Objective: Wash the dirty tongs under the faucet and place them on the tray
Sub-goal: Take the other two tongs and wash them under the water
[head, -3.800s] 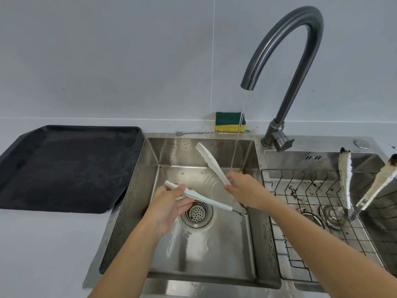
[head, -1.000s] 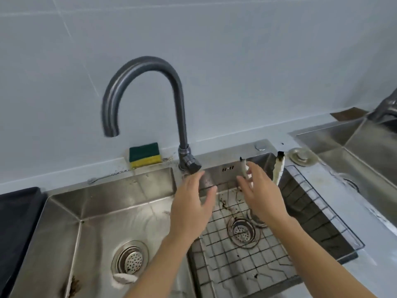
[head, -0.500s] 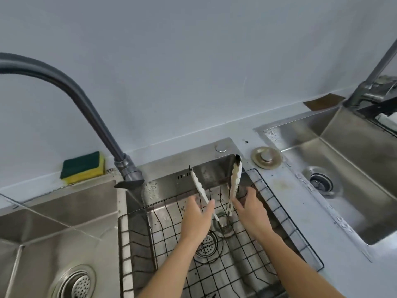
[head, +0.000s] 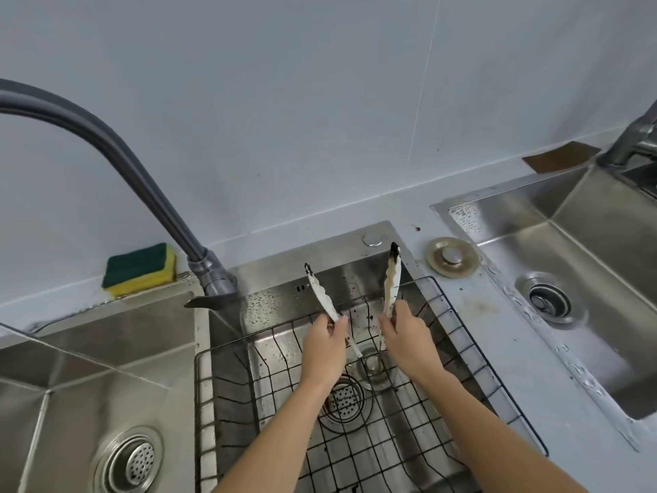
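The dirty tongs (head: 392, 279) are held upright over the black wire rack (head: 458, 336) set in the middle sink basin (head: 270, 304). Their two white arms are spread in a V, with the blackened tips pointing up toward the wall. One arm is pinched in the grip of the left hand (head: 325, 345), the other in the grip of the right hand (head: 407, 341). Both grips are closed low on the arms, so the soiled tips stand well above the fingers and the lower ends converge between the hands. A dark faucet (head: 142, 176) arches off to the left, with a green-and-yellow sponge (head: 140, 268) near its base.
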A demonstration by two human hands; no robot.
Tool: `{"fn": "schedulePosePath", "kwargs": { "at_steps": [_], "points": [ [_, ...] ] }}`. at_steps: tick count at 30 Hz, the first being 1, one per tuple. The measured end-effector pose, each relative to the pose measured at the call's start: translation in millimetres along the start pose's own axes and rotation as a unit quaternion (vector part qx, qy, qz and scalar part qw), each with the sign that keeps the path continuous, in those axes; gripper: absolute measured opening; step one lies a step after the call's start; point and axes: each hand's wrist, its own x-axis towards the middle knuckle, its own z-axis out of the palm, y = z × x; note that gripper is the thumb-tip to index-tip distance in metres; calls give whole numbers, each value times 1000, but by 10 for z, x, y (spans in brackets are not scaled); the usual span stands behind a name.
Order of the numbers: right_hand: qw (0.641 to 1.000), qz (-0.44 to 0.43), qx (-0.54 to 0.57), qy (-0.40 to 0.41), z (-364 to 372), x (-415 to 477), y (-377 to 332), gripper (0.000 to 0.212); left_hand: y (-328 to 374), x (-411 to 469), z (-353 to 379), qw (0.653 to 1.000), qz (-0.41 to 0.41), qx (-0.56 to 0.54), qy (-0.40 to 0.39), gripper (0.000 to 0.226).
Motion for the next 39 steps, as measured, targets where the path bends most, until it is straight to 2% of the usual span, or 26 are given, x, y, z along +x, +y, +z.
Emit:
{"fn": "schedulePosePath", "kwargs": {
  "at_steps": [3, 7, 18, 24, 29, 33, 39],
  "points": [
    [998, -45, -29, 28, -40, -12, -84, 15, 53, -23, -41, 1000, 3, -2, 17, 29],
    [995, -73, -49, 41, -104, -50, -180, 14, 101, -108, -128, 999, 27, -13, 30, 30],
    [983, -164, 5, 77, -207, -294, -748, 15, 204, -343, -715, 990, 97, -87, 63, 22],
    [975, -217, 1, 50, 24, -527, -1157, 21, 46, -538, -1190, 982, 94, -124, 107, 29],
    [971, -238, -6, 10, 355, -676, -1480, 27, -219, -702, -1619, 973, 64, -186, 123, 12],
    [970, -243, 1, -12, 635, -814, -1723, 25, -400, -795, -1963, 971, 60, -171, 157, 15],
    [968, -250, -9, -33, 904, -898, -2003, 26, -571, -842, -2312, 965, 52, -196, 165, 14]
  ]
}}
